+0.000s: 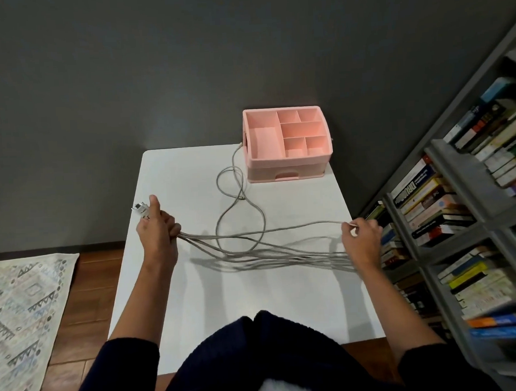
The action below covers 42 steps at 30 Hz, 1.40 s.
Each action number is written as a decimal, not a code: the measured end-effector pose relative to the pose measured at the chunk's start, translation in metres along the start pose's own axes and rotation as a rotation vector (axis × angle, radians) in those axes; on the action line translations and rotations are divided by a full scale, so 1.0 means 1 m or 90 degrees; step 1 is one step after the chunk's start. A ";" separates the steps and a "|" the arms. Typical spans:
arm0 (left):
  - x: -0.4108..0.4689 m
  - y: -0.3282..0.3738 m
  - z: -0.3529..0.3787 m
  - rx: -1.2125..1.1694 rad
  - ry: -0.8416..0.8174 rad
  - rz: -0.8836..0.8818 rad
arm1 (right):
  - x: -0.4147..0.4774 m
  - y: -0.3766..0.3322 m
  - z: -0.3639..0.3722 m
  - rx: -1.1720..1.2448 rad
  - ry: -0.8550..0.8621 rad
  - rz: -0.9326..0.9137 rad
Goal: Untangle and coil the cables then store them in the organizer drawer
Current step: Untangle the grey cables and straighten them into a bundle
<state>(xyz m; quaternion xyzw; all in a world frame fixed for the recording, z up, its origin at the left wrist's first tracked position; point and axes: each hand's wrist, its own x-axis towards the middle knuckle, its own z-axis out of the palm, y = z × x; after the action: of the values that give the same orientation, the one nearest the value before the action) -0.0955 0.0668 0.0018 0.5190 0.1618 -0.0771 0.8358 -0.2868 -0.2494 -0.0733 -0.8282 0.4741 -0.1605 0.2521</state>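
A long grey cable (263,256) stretches in several strands across the white table (190,175) between my two hands. My left hand (157,230) grips the strands at the table's left edge, with the white plug end (139,210) sticking out past my thumb. My right hand (362,239) pinches one strand at the table's right edge, and the other strands pass under it. More of the cable lies in loose loops (239,208) on the table and runs to the left side of the pink organizer (289,163), whose front drawer is closed.
The pink organizer stands at the table's far right corner against a dark grey wall. A grey bookshelf (461,214) full of books is close on the right. A patterned rug (21,321) lies on the wooden floor to the left.
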 end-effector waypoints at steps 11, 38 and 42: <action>-0.002 0.007 0.006 -0.080 -0.042 -0.034 | -0.027 -0.045 0.026 -0.008 -0.160 -0.090; 0.003 0.008 -0.017 -0.103 -0.045 -0.079 | -0.050 -0.114 0.087 0.046 -0.437 -0.269; 0.006 0.008 -0.016 -0.095 -0.061 -0.094 | -0.029 -0.144 0.104 -0.002 -0.425 -0.334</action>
<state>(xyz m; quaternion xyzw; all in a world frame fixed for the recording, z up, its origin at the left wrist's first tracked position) -0.0907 0.0852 -0.0007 0.4375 0.1652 -0.1510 0.8710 -0.1469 -0.1352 -0.0775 -0.9278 0.1395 0.0586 0.3410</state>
